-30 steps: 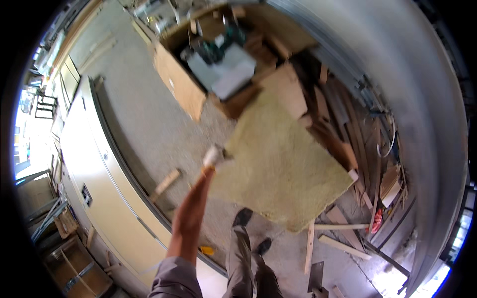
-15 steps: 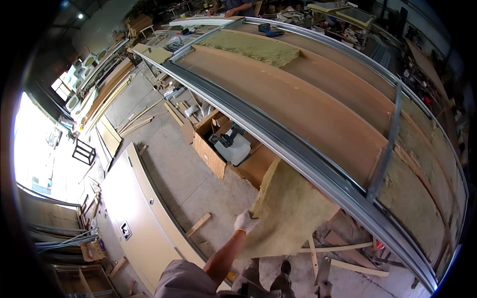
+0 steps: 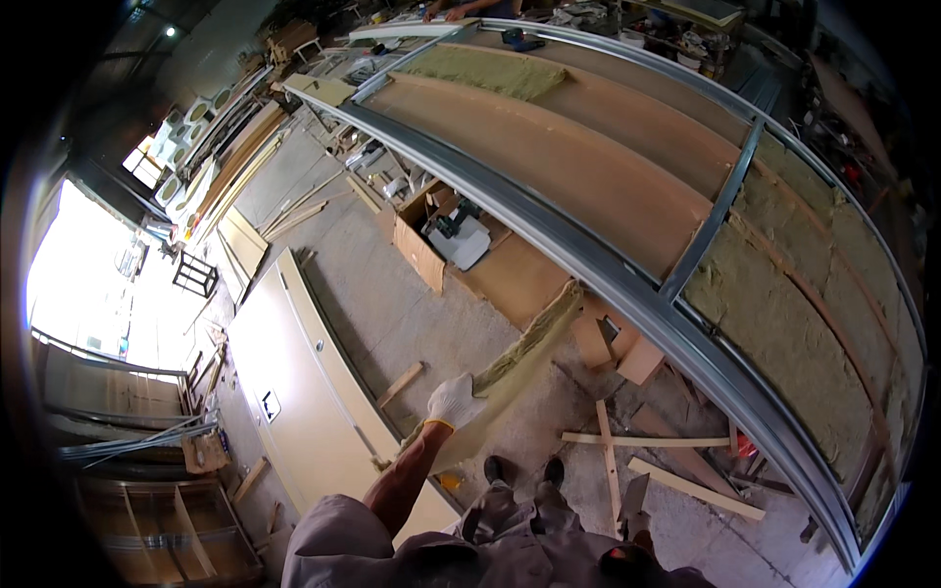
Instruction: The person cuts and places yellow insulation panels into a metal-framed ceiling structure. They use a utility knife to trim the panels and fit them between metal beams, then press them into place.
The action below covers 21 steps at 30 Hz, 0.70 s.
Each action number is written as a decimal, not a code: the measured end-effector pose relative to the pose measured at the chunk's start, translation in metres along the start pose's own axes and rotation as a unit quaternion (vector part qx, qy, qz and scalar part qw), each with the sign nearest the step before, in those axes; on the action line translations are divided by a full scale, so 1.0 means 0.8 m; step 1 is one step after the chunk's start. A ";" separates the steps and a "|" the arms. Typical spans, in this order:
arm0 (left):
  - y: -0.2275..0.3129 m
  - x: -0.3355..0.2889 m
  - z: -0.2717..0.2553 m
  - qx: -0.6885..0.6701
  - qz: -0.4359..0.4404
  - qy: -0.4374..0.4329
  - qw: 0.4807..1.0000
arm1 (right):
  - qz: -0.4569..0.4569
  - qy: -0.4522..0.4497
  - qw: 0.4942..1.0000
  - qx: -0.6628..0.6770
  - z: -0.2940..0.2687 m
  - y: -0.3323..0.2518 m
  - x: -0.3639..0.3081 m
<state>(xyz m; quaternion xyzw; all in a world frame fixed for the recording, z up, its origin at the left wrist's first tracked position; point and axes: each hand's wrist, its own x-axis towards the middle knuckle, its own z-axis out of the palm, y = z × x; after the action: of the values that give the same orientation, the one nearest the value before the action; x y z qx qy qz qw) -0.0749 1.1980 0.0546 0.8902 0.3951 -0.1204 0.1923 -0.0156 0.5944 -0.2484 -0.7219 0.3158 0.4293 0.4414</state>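
Note:
My left hand (image 3: 453, 402), in a white work glove, is closed on the upper edge of a yellowish mineral wool slab (image 3: 529, 338). The slab hangs beside the long frame, turned almost edge-on, its lower part blurred. Low in the picture, close to my body, my right hand (image 3: 643, 541) appears closed round the lower end of a flat, wide grey blade (image 3: 634, 498); its fingers are small and dark. To the right lies the big metal-edged panel frame (image 3: 588, 257), with similar wool (image 3: 774, 323) filling its near bays and brown board showing in others.
Beneath the frame stands a cardboard box (image 3: 421, 257) holding a white container. A cream door panel (image 3: 304, 392) lies at left. Wood strips (image 3: 647, 441) litter the floor by my feet. A blue-black power tool (image 3: 521, 41) rests on the frame's far end, near another person's hands (image 3: 453, 12).
My left hand has moved left and up with the wool slab, which has swung from broad face to nearly edge-on, away from the frame. The right hand and blade appear higher in view.

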 end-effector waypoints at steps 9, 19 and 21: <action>-0.020 -0.081 -0.075 0.020 -0.053 -0.061 0.997 | -0.045 -0.068 0.997 -0.001 0.003 -0.018 -0.010; -0.279 -0.021 -0.223 -0.299 -0.058 -0.231 0.924 | -0.066 -0.084 0.990 -0.093 0.026 -0.021 -0.042; -0.379 0.022 -0.207 -0.273 -0.075 -0.236 0.930 | -0.084 -0.065 0.988 -0.111 0.033 -0.025 -0.052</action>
<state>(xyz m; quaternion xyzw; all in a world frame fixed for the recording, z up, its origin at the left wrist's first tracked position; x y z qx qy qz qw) -0.2803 1.4684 0.1214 0.7168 0.4220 -0.2280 0.5062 -0.0264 0.6300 -0.2101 -0.7611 0.1746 0.4691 0.4125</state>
